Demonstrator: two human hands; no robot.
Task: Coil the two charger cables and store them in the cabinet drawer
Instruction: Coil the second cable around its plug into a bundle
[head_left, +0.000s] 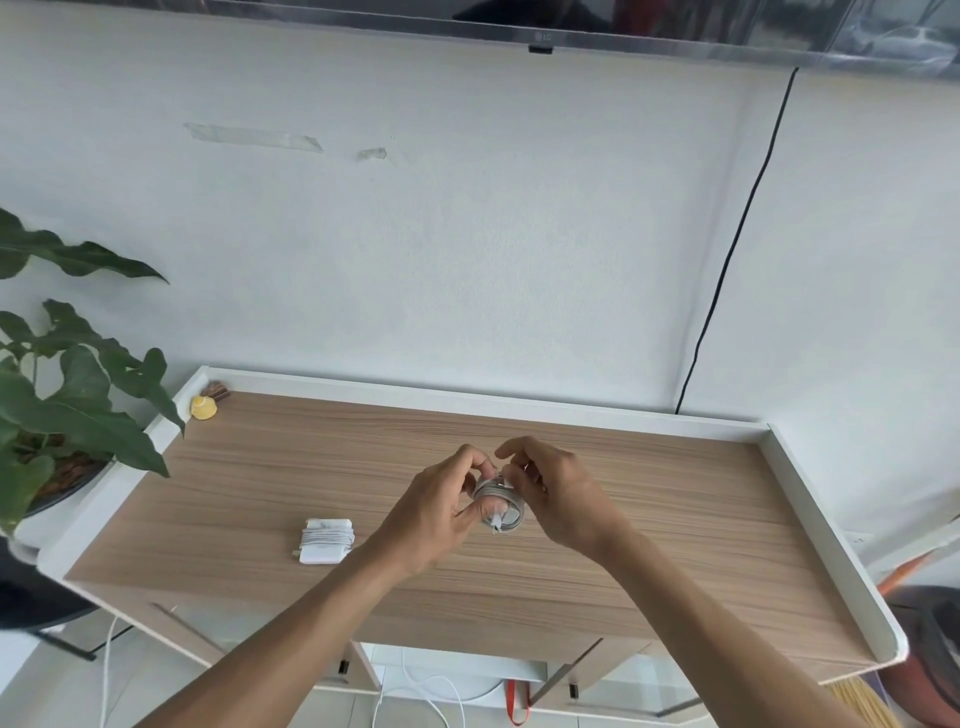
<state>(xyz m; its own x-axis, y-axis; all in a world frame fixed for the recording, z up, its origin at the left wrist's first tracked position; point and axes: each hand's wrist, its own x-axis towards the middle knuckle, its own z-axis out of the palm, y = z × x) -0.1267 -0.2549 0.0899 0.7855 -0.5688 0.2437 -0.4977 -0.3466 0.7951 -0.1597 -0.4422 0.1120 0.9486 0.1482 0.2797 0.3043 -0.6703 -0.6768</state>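
Coiled cable (500, 503) pinched by both hands over wooden cabinet top (649, 519).

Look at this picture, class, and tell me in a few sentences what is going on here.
A person holds a small coiled cable above a wood-topped cabinet with both hands. The left hand grips the coil while the right hand pinches its top, apparently finishing the winding. A white charger brick, its cable already wrapped round it, lies on the top to their left. Neither is in a drawer yet.
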